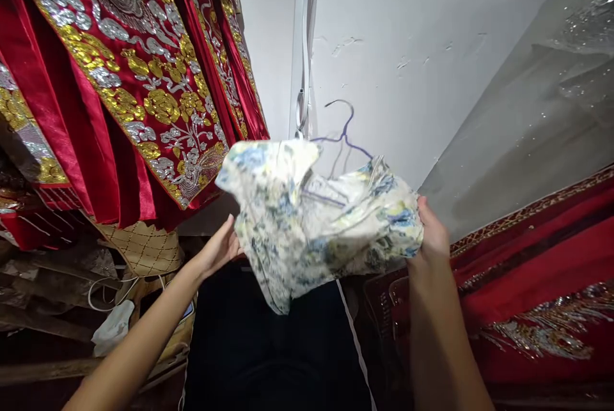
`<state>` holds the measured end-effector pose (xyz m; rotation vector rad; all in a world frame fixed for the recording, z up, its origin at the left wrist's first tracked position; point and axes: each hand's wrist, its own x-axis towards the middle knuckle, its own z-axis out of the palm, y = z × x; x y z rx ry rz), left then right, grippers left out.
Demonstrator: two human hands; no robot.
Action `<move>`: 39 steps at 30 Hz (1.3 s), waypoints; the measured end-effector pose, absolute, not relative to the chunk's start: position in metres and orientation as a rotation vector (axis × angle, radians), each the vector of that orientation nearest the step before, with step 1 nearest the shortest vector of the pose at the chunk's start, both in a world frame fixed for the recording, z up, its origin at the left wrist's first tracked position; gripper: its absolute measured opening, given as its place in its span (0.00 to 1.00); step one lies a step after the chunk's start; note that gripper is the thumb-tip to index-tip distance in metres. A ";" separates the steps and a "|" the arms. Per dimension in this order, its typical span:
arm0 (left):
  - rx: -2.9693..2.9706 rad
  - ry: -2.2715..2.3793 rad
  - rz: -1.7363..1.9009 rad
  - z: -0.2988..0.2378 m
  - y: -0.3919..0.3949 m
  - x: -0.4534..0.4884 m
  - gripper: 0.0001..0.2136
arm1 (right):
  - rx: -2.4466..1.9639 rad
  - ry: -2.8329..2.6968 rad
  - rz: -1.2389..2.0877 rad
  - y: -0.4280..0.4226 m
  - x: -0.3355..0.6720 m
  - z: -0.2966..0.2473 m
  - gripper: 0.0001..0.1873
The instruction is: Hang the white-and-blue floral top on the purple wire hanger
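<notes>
Two bare hands flank one floral top [283,225], which is lifted between them in front of a white wall [407,34]. Its long axis runs from left to right, the right end slightly nearer; the scooped neckline opens to the far side, and one hem corner points to the near side. Fingers of the left hand [223,248] go behind the left edge, partly hidden, so I cannot tell whether they pinch it; the right hand [434,232] is clamped on the right end. The cloth looks thin and soft, creased toward the right, printed with blurred blue, yellow and grey-green blotches on cream. A slim purple hanger [344,136] sits inside the neckline, its dark hook directed far and curling left (the hook is caught on nothing). At far left hang red satin panels [144,78], thick with raised gold and silver sequin flowers. Beside the left forearm are a gold cloth with a diamond lattice [144,250] and a crumpled white bag [113,329]. Smooth dark cloth [273,353] lies near, and red beaded fabric [547,315] lies at right.
</notes>
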<state>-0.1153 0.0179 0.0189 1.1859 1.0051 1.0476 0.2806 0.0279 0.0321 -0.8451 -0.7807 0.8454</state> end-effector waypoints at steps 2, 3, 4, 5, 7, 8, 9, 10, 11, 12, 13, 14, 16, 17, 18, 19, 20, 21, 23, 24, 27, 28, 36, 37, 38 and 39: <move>1.194 0.948 1.032 0.003 0.016 -0.109 0.28 | -0.820 -0.709 0.827 0.039 0.271 0.038 0.25; 1.212 0.946 1.063 -0.004 0.015 -0.105 0.26 | -0.823 -0.685 0.838 0.043 0.263 0.040 0.25; 1.229 0.961 1.113 -0.009 0.014 -0.101 0.23 | -0.841 -0.685 0.853 0.045 0.254 0.042 0.24; 1.226 0.987 1.169 -0.015 0.013 -0.096 0.22 | -0.868 -0.686 0.869 0.046 0.246 0.042 0.24; 1.148 1.045 1.274 -0.024 0.009 -0.087 0.21 | -0.921 -0.696 0.912 0.044 0.233 0.039 0.24; 1.091 1.067 1.324 -0.029 0.006 -0.083 0.22 | -0.934 -0.703 0.929 0.042 0.230 0.036 0.25; 1.038 1.077 1.370 -0.034 0.002 -0.078 0.22 | -0.938 -0.717 0.951 0.039 0.230 0.032 0.25; 0.994 1.075 1.409 -0.039 -0.002 -0.074 0.23 | -0.936 -0.738 0.982 0.036 0.232 0.028 0.26; 0.959 1.066 1.435 -0.044 -0.007 -0.071 0.23 | -0.934 -0.757 1.010 0.033 0.236 0.023 0.26; 0.926 1.060 1.446 -0.050 -0.012 -0.068 0.23 | -0.936 -0.768 1.023 0.030 0.240 0.017 0.26; 0.886 1.067 1.441 -0.056 -0.017 -0.065 0.22 | -0.944 -0.766 1.012 0.028 0.245 0.011 0.26; 0.835 1.091 1.427 -0.062 -0.021 -0.064 0.21 | -0.956 -0.757 0.978 0.025 0.247 0.004 0.26; 0.712 1.158 1.387 -0.074 -0.028 -0.062 0.19 | -0.984 -0.726 0.809 0.019 0.247 -0.011 0.23; 0.651 1.179 1.366 -0.079 -0.031 -0.062 0.18 | -1.001 -0.698 0.666 0.015 0.243 -0.019 0.21; 0.600 1.188 1.354 -0.084 -0.033 -0.061 0.18 | -1.023 -0.661 0.505 0.010 0.236 -0.027 0.18; 0.564 1.183 1.351 -0.087 -0.034 -0.061 0.18 | -1.047 -0.617 0.344 0.006 0.227 -0.034 0.15; 0.541 1.170 1.350 -0.090 -0.036 -0.060 0.19 | -1.073 -0.578 0.210 0.001 0.216 -0.040 0.13; 0.526 1.153 1.348 -0.091 -0.038 -0.059 0.19 | -1.106 -0.567 0.162 -0.003 0.204 -0.045 0.12; 0.507 1.122 1.341 -0.090 -0.041 -0.056 0.19 | -1.172 -0.711 0.373 -0.010 0.178 -0.052 0.13; 0.502 1.103 1.337 -0.088 -0.042 -0.054 0.18 | -1.205 -0.861 0.605 -0.012 0.165 -0.054 0.17; 0.516 1.027 1.337 -0.080 -0.047 -0.046 0.18 | -1.249 -1.315 1.312 -0.013 0.132 -0.060 0.29; 0.530 0.998 1.331 -0.078 -0.049 -0.044 0.18 | -1.257 -1.394 1.431 -0.013 0.123 -0.061 0.31; 0.559 0.977 1.314 -0.078 -0.048 -0.044 0.19 | -1.060 -1.428 1.582 -0.021 0.125 -0.049 0.24; 0.571 1.029 1.376 -0.082 -0.047 -0.045 0.20 | -1.056 -1.414 1.560 -0.021 0.129 -0.046 0.22; 0.604 1.109 1.476 -0.086 -0.046 -0.047 0.21 | -1.074 -1.389 1.524 -0.022 0.131 -0.043 0.21; 0.665 1.222 1.610 -0.091 -0.045 -0.049 0.23 | -1.103 -1.361 1.488 -0.022 0.133 -0.041 0.21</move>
